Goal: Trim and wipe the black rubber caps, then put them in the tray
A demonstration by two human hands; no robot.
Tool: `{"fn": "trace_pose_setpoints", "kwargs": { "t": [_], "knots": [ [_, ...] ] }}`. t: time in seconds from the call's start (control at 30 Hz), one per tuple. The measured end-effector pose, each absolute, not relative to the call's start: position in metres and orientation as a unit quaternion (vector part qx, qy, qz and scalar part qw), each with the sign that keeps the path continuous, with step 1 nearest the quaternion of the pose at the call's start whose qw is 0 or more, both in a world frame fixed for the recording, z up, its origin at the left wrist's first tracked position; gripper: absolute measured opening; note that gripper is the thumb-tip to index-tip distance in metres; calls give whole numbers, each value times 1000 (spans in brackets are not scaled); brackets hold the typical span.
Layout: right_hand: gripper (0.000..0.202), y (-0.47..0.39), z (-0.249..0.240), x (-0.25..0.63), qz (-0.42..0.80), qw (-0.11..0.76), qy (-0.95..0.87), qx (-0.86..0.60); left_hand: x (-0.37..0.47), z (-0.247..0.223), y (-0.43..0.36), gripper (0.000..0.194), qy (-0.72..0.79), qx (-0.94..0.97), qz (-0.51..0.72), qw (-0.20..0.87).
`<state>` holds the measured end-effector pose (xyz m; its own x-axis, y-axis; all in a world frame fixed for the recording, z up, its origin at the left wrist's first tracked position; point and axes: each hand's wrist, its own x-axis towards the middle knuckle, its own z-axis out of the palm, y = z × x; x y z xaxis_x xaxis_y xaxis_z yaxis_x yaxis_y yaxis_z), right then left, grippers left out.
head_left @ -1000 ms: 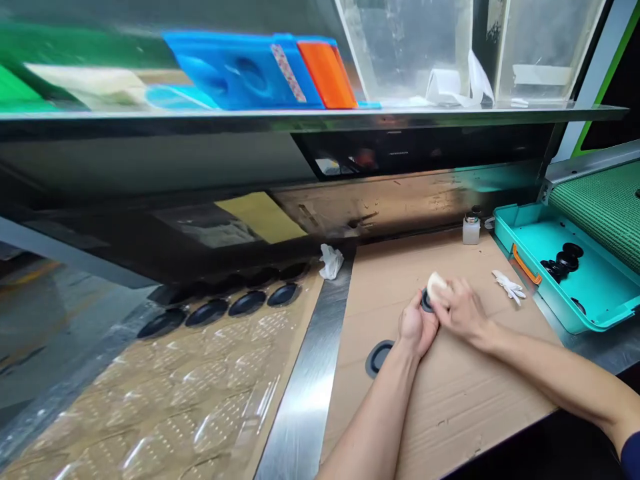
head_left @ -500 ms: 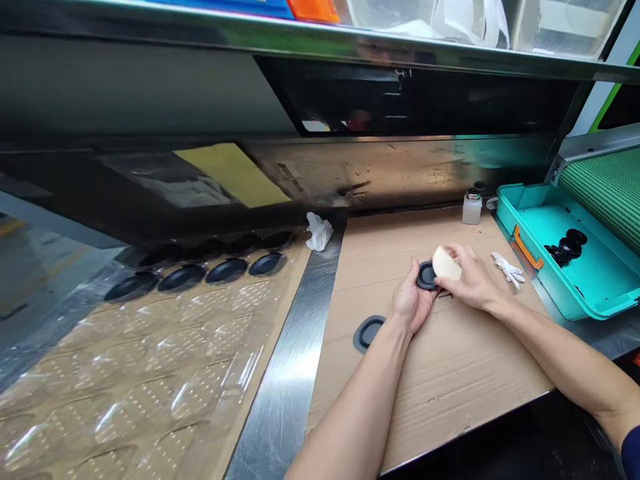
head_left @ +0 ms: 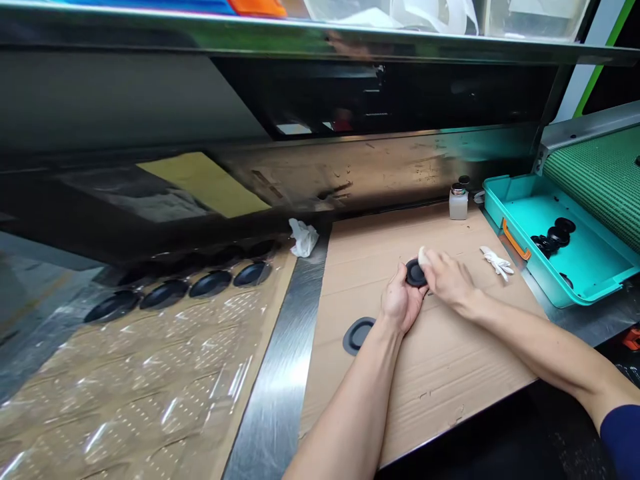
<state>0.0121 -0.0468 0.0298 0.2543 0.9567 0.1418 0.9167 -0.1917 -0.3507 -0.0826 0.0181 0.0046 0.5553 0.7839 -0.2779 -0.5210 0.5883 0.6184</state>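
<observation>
My left hand point(head_left: 400, 301) is closed around a small black round part point(head_left: 415, 273), held up over the cardboard sheet point(head_left: 450, 373). Against the right rim of that part my right hand point(head_left: 447, 279) presses a cream-coloured pad point(head_left: 423, 257), a sponge or puff by its look; the fingers cover most of it. A flat dark grey ring-shaped piece point(head_left: 356, 337) lies on the cardboard beside my left forearm, which partly hides it.
A clear moulded tray point(head_left: 190, 367) at left holds several black discs point(head_left: 211, 284). Crumpled white tissue point(head_left: 303, 238) lies on the metal strip. A bottle point(head_left: 459, 203), a white glove-like item point(head_left: 497, 263) and a teal bin point(head_left: 580, 280) with black parts stand at right, near a green conveyor belt point(head_left: 600, 160).
My right hand has brought the pad down from above the black part onto its edge, turning it so less of its face shows. The whole view has shifted slightly.
</observation>
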Motion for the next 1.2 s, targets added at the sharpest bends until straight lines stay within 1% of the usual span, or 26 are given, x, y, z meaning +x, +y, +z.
{"fn": "trace_pose_setpoints", "kwargs": {
  "t": [0.17, 0.37, 0.47, 0.57, 0.67, 0.9, 0.97, 1.03, 1.13, 1.17, 1.2],
  "knots": [
    [42, -48, 28, 20, 69, 207, -636, -740, -83, 7, 17, 40, 276, 238, 367, 856],
    [42, -43, 28, 59, 51, 310, -551, -773, -90, 14, 20, 40, 284, 219, 353, 864],
    [41, -44, 27, 66, 43, 318, -538, -780, -98, 21, 22, 46, 280, 175, 351, 876],
    [34, -46, 25, 65, 52, 259, -553, -790, -106, 29, 22, 54, 265, 108, 326, 901],
    [30, -47, 24, 63, 40, 195, -568, -798, -110, 32, 19, 56, 255, 69, 304, 915],
    [36, -47, 36, 73, -21, 124, -581, -804, -112, 30, 18, 59, 277, 85, 293, 911],
    [36, -49, 44, 87, -59, 111, -559, -820, -111, 30, 19, 61, 281, 100, 295, 908],
    [32, -53, 52, 104, -65, 74, -508, -856, -108, 30, 19, 64, 284, 126, 296, 903],
    [24, -60, 60, 122, -3, -6, -452, -892, -102, 28, 16, 57, 284, 192, 304, 889],
    [22, -62, 61, 125, 13, -15, -453, -891, -100, 26, 14, 52, 283, 219, 310, 881],
    [23, -63, 62, 126, 16, -6, -461, -887, -97, 24, 12, 47, 283, 246, 315, 872]
  ]
}}
